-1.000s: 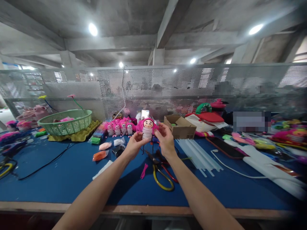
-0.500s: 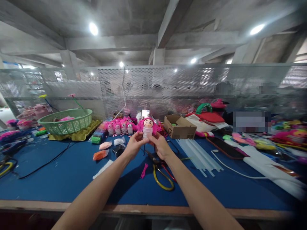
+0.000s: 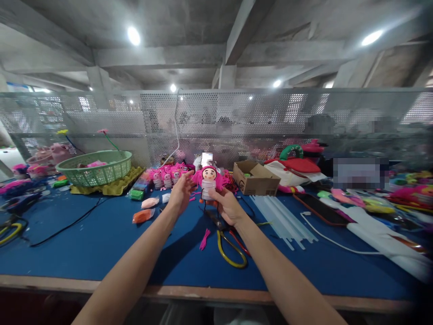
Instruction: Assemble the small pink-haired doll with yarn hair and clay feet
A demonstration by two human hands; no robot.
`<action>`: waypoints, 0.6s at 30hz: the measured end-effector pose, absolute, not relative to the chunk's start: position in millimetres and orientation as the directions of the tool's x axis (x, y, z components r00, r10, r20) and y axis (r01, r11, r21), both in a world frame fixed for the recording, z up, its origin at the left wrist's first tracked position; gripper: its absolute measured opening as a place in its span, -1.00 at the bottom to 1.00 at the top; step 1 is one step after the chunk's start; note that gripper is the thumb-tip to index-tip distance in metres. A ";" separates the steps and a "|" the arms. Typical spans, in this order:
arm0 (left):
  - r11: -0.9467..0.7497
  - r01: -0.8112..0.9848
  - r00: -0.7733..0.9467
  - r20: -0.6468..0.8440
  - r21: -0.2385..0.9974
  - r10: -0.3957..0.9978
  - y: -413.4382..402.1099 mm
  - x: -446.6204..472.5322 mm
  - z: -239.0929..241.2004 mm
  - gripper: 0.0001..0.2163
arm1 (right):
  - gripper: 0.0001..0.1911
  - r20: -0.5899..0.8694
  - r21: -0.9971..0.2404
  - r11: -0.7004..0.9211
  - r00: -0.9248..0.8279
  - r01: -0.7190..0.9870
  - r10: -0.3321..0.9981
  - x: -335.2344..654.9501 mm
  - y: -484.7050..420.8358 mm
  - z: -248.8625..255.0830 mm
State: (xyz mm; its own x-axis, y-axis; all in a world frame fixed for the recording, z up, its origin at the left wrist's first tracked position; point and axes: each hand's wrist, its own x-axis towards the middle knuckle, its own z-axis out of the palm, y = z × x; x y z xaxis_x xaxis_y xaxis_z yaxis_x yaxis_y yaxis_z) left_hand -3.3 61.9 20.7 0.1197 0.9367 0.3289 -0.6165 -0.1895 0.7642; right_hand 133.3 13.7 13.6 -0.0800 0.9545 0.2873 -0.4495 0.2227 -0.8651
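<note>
A small doll (image 3: 209, 182) with pink hair, a painted face and a white body is held upright above the blue table (image 3: 101, 243). My right hand (image 3: 227, 206) grips it from below, fingers closed round its lower body. My left hand (image 3: 181, 193) hovers just left of the doll with fingers spread and apart from it, near the doll's pink hair. A row of similar pink dolls (image 3: 167, 177) stands on the table behind my left hand.
Yellow-handled scissors (image 3: 230, 248) and red-handled pliers lie under my right wrist. Clear glue sticks (image 3: 280, 219), a cardboard box (image 3: 257, 178), a green basket (image 3: 96, 167), clay packets (image 3: 144, 210), a black cable (image 3: 67, 223) and toy parts on the right surround the work spot.
My left hand has let go of the doll and opened, moving slightly left. My right hand slid down from the doll's side to grip its base.
</note>
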 end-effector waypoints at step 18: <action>-0.112 -0.683 0.138 0.277 0.722 0.951 44.2 -1.4 35.7 -0.78 | -0.68 0.291 -0.884 0.178 -0.210 -0.432 0.933 130.1 10.9 10.4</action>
